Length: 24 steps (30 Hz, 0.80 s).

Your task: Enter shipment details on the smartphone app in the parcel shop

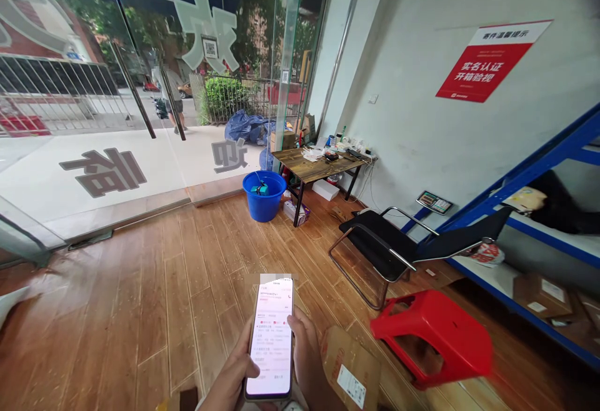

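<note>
A smartphone (270, 342) with a lit white screen is held upright between my two hands at the bottom middle. My left hand (237, 367) wraps its left side, the thumb lying over the lower left of the screen. On the right edge, my right hand (304, 345) grips with its thumb near the upper part of the screen. Text and a few small red marks show on the display, too small to read. Most of my fingers are hidden behind the phone. Just right of my right hand, a cardboard box (351, 361) with a white label sits on the floor.
A red plastic stool (435, 336) and a black chair (379, 242) stand to the right, before blue shelving (562, 130) with boxes. Ahead are a blue bucket (263, 202) and a cluttered wooden table (309, 168). Glass doors (154, 86) are at the left; a person (171, 89) is outside.
</note>
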{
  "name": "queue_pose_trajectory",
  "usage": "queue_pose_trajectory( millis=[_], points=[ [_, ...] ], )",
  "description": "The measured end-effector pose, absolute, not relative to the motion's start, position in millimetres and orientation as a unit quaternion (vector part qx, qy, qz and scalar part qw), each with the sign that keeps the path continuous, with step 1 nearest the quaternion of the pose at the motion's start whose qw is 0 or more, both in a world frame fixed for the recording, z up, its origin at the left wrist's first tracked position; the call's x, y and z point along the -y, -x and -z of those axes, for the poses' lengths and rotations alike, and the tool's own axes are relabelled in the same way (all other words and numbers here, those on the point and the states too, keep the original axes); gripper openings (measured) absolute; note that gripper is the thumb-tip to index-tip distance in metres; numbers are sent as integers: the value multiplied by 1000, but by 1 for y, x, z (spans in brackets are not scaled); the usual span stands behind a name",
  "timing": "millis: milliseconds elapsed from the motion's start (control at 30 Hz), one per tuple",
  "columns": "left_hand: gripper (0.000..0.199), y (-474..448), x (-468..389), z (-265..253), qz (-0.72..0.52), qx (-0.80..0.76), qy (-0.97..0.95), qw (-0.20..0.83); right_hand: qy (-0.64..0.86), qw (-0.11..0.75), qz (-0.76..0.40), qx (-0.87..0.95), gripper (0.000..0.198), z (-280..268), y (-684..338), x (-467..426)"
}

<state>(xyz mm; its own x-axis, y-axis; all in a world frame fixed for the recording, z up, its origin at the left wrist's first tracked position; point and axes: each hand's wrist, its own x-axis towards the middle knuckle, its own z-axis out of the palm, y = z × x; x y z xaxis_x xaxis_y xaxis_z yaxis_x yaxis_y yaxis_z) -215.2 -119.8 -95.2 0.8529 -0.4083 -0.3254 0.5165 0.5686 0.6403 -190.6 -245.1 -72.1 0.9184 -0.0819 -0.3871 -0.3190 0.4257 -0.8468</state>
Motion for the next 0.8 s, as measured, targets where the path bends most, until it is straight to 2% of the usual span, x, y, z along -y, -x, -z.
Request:
queue_pose_trajectory(
  millis=[167,367,633,800],
  points=[
    [91,216,118,96,274,-69,-384,879,521,837,-86,-147,46,66,186,243],
    [90,217,122,87,269,-68,-390,878,527,808,-45,-261,59,64,187,243],
    [81,216,124,87,241,-64,-408,878,539,803,-24,-252,40,58,183,247],
    [90,214,120,94,272,-61,-405,871,544,817,-38,-188,42,65,182,246]
  ],
)
